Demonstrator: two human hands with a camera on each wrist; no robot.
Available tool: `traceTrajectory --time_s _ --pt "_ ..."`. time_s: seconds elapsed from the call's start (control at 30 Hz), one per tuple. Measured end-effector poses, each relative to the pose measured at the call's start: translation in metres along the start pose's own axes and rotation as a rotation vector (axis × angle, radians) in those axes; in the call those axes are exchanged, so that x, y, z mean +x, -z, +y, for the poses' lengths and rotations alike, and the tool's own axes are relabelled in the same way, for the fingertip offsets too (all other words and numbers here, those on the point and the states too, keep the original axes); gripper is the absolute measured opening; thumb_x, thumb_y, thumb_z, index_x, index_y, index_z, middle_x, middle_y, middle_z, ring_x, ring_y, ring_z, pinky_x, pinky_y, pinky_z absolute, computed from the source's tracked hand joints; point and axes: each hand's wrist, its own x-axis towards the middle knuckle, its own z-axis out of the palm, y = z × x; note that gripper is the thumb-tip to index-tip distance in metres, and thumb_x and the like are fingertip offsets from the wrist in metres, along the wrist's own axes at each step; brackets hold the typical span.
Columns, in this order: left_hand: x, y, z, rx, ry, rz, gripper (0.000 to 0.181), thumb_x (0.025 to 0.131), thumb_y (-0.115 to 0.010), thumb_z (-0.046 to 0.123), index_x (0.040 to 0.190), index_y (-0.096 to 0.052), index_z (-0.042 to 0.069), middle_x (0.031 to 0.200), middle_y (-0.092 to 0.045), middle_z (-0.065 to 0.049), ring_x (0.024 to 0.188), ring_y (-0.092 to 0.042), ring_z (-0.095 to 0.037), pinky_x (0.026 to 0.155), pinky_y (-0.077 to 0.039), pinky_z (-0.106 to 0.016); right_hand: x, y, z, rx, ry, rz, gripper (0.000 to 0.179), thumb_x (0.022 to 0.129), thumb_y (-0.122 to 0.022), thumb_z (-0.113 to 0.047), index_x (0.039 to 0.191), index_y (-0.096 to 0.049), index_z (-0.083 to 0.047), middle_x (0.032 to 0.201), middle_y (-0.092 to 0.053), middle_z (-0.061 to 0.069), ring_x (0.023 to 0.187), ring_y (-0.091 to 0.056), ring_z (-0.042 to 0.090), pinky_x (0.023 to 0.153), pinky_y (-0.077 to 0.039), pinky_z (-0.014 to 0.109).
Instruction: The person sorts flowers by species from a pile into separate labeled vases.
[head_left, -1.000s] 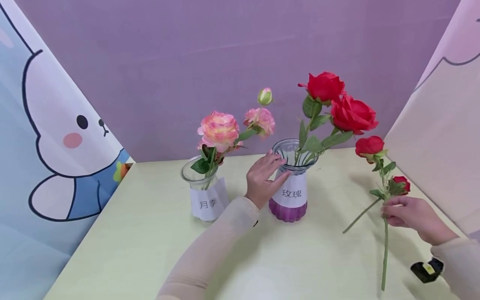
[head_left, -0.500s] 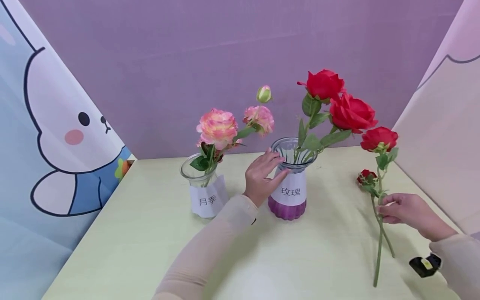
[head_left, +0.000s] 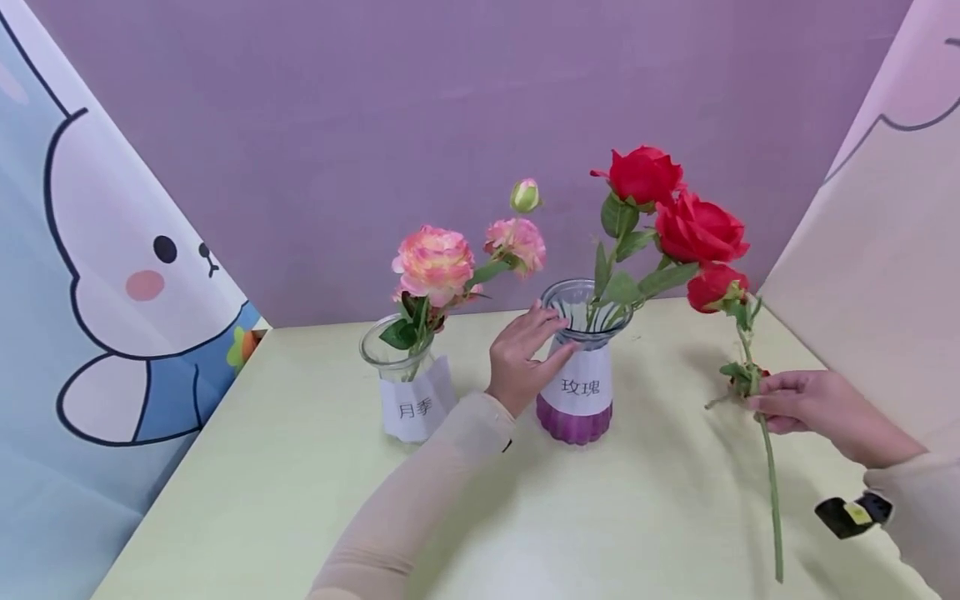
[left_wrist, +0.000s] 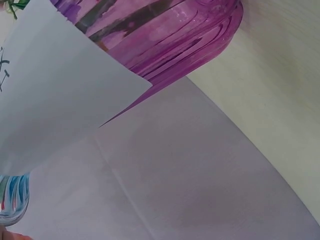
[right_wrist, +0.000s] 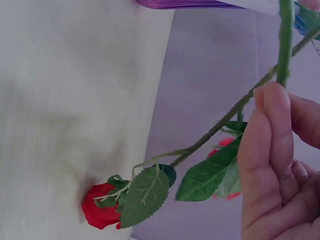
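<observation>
My left hand [head_left: 521, 358] holds the neck of a glass vase [head_left: 576, 425], fingers at the rim and thumb below it in front. This vase has a purple lower part and a white paper label [head_left: 581, 382]; two red roses [head_left: 701, 229] stand in it. On the right, my right hand [head_left: 817, 408] pinches the green stem [right_wrist: 285, 40] of another artificial red rose [head_left: 716, 287]. Its long stem end hangs below my fingers, and a smaller side bloom [right_wrist: 101, 206] shows in the right wrist view. The left wrist view shows the purple vase wall [left_wrist: 200, 37] but hides my left hand's grip.
Left of the purple vase stands a clear glass vase [head_left: 390, 364] with pink flowers [head_left: 435, 262] and its own paper label. A purple backdrop [head_left: 337, 150] rises behind the pale table [head_left: 247, 500], with printed panels at both sides.
The rose in my right hand has turned about its stem. Its side bloom swung from right to left, then in close by my fingers. My left hand stays at the vase rim.
</observation>
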Motion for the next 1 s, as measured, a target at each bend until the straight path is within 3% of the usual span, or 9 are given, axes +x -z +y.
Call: traceTrajectory --time_s 0.3,0.63,1.0 --pt "0.000 -0.001 0.001 0.003 -0.014 0.012 0.031 0.066 -0.087 0.010 0.092 -0.073 -0.003 0.097 -0.072 -0.017 0.102 -0.066 -0.031 0.098 -0.046 -0.032 0.001 -0.004 -0.003 0.011 0.007 0.030 0.028 0.094 -0.058 -0.006 0.109 -0.054 0.017 0.086 -0.070 -0.004 0.071 -0.068 0.010 0.067 -0.058 0.026" --pt "0.002 -0.002 0.001 -0.008 0.005 0.013 0.031 0.066 -0.087 0.010 0.092 -0.074 -0.003 0.097 -0.072 -0.017 0.104 -0.065 -0.031 0.098 -0.046 -0.032 0.000 -0.021 0.018 0.116 -0.090 -0.124 0.028 0.095 -0.053 -0.004 0.110 -0.052 0.020 0.086 -0.069 0.004 0.068 -0.062 0.007 0.067 -0.057 0.024" --pt "-0.001 -0.002 0.000 -0.033 0.003 0.030 0.030 0.066 -0.086 0.008 0.091 -0.073 -0.003 0.096 -0.071 -0.018 0.102 -0.066 -0.033 0.097 -0.047 -0.034 -0.004 -0.030 0.029 0.210 -0.046 -0.252 0.028 0.098 -0.040 0.000 0.113 -0.044 0.024 0.087 -0.067 0.005 0.068 -0.058 0.006 0.069 -0.056 0.024"
